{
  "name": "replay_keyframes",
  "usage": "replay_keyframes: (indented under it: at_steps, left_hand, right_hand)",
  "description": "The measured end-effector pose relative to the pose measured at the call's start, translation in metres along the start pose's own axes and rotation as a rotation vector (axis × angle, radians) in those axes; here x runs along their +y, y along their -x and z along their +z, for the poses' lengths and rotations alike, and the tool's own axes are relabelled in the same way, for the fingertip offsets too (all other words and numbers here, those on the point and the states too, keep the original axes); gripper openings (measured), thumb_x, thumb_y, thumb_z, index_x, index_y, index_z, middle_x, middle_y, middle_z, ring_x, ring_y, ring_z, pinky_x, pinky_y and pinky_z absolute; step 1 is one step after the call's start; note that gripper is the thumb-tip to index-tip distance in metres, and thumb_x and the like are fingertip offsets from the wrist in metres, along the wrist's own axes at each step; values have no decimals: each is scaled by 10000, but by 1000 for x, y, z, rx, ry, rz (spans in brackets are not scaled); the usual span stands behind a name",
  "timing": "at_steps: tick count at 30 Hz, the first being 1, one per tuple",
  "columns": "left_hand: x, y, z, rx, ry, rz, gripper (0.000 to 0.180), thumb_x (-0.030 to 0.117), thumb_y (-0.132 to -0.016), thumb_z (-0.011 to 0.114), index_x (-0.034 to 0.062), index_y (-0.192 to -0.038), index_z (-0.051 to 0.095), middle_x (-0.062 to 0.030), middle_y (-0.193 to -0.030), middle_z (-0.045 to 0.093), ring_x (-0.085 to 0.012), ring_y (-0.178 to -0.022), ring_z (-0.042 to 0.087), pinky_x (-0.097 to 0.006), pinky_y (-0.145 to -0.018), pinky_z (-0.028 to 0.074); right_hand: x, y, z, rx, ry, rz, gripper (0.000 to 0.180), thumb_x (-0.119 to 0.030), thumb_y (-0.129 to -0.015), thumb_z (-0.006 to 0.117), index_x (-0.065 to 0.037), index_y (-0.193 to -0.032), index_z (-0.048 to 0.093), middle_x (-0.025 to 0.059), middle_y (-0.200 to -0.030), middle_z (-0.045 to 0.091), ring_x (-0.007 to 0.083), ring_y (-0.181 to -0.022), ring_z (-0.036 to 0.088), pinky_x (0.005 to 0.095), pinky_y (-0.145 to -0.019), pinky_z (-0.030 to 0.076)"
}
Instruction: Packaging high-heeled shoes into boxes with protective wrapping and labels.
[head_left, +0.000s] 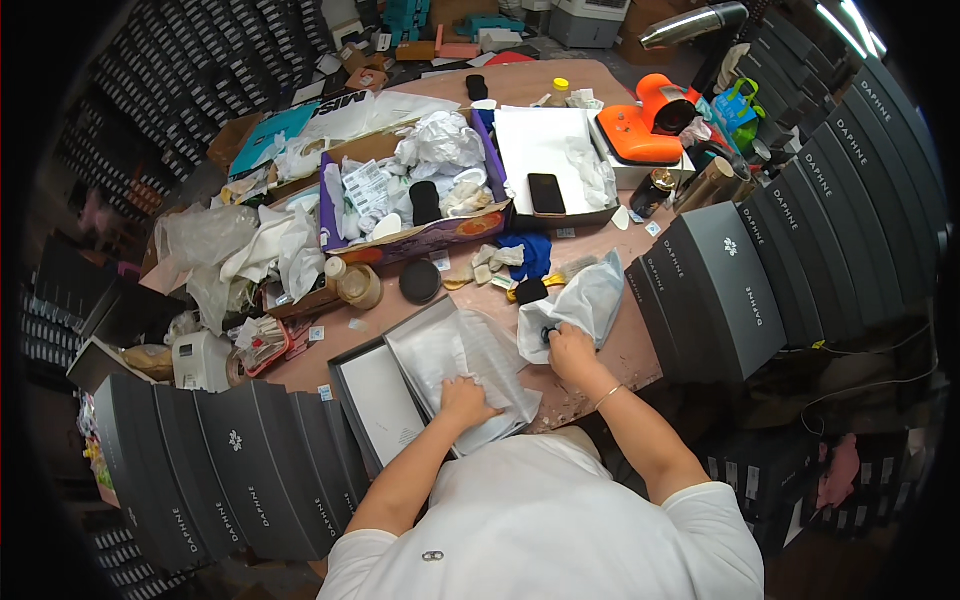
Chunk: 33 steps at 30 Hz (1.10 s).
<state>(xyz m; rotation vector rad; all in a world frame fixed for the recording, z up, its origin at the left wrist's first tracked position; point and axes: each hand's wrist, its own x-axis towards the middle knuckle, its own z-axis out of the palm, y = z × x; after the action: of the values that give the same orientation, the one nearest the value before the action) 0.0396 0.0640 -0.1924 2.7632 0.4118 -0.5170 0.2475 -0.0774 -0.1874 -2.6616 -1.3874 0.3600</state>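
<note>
My left hand (466,403) lies on crumpled white tissue paper (482,350), its thumb apart from the fingers. The tissue sits over the tilted part of a grey shoebox (362,362), whose white inside shows on the left. My right hand (573,354) has its fingers closed at the near left edge of a white wrapping bag (590,305). A small dark thing (547,334) shows at the fingertips; what it is cannot be made out.
Grey shoeboxes stand in rows at the left (240,465) and right (728,290). Beyond my hands are a purple carton (410,240) of paper scraps, a black phone (546,195), a jar (360,287), a round black tin (420,282), a blue cloth (530,256) and an orange device (632,132).
</note>
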Motion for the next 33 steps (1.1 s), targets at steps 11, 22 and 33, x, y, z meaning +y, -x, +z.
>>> replay_keyframes:
  at_steps: [11, 22, 33]
  left_hand:
    - [-2, 5, 5, 129, 143, -49, 741, 427, -675, 753, 51, -1272, 527, -206, -1354, 416, -351, -1287, 353, -505, -1047, 262]
    - [-15, 3, 19, 165, 255, -20, 659, 298, -668, 719, 46, -1251, 545, -194, -1319, 469, -323, -1258, 406, -452, -1068, 262]
    - [35, 33, -56, 630, 1123, 76, 542, 146, -848, 630, 6, -1335, 439, -164, -1349, 447, -301, -1235, 468, -401, -1029, 387]
  right_hand:
    - [-3, -7, -12, -114, 53, 210, 509, -352, -719, 779, -58, -1079, 571, 174, -1152, 518, 370, -1000, 592, 420, -791, 538]
    - [62, 78, -29, -118, -157, 390, 722, -534, -615, 801, 6, -1052, 603, 227, -1122, 566, 377, -954, 633, 436, -819, 527]
    - [53, 133, -97, 332, -955, 83, 531, -151, -725, 751, 8, -1191, 552, 188, -1119, 640, 264, -1035, 632, 361, -857, 509]
